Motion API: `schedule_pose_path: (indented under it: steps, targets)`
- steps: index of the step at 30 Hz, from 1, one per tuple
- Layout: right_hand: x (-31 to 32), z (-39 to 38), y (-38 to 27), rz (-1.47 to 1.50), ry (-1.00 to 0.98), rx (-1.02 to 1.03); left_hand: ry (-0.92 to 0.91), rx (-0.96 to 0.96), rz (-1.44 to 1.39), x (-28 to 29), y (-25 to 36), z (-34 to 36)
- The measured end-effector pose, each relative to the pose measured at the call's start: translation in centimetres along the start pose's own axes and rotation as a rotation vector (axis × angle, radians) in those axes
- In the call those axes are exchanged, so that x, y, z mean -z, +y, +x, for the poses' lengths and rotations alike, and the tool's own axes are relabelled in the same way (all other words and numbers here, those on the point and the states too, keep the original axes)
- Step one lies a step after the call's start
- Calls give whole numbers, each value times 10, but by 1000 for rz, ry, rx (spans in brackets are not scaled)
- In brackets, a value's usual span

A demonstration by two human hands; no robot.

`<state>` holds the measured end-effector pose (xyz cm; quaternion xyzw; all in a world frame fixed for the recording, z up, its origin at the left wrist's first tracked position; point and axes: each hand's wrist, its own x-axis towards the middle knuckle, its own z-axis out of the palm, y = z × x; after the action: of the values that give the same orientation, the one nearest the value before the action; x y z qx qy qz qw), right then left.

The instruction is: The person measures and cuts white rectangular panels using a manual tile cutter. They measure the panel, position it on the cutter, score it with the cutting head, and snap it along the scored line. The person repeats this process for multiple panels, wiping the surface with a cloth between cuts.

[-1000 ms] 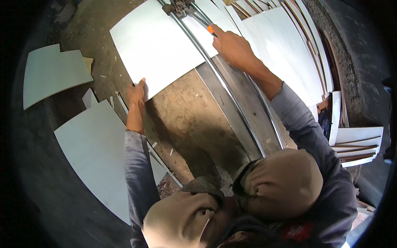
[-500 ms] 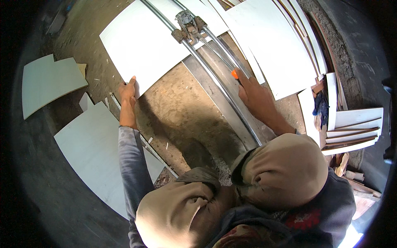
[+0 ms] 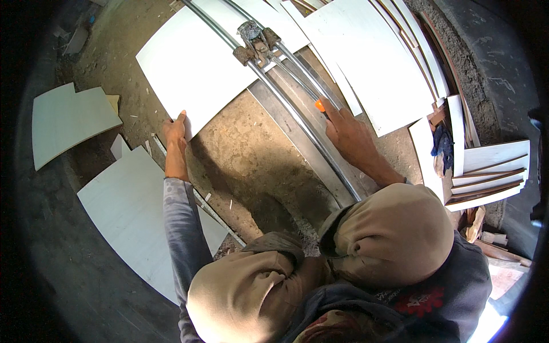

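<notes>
A large white tile [image 3: 194, 57] lies flat under a metal tile cutter with two shiny rails [image 3: 282, 106]. My left hand [image 3: 175, 134] grips the tile's near left corner, thumb on top and the other fingers partly hidden at the edge. My right hand [image 3: 351, 134] is closed round the cutter's handle, whose orange end [image 3: 319, 106] shows beyond the fingers. A thin rod joins the handle to the worn carriage [image 3: 257, 46] on the rails, which sits over the tile near its closer edge. The cutting wheel is hidden.
More white tiles [image 3: 372, 63] lie overlapping to the right, with cut strips [image 3: 492, 180] stacked nearer me. A dark cloth [image 3: 442, 146] rests among them. On the left are a large tile piece [image 3: 137, 200] and a notched one [image 3: 71, 123]. Small chips litter the dirt floor.
The view has shifted slightly. Both hands keep their grips, and the tile and cutter show no clear movement relative to each other.
</notes>
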<state>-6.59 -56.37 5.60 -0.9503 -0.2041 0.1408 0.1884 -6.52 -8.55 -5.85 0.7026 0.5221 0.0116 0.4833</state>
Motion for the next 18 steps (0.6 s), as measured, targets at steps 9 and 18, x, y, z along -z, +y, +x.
schedule_pose_path:
  steps: [9, 18]
  targets:
    - [0, -3, 1, 62, -18, -28, -66, 10, -30, 2, 7, -5]
    - [-2, -7, 3, -18, 60, 71, -36, 23, -26, 0, 9, -10]
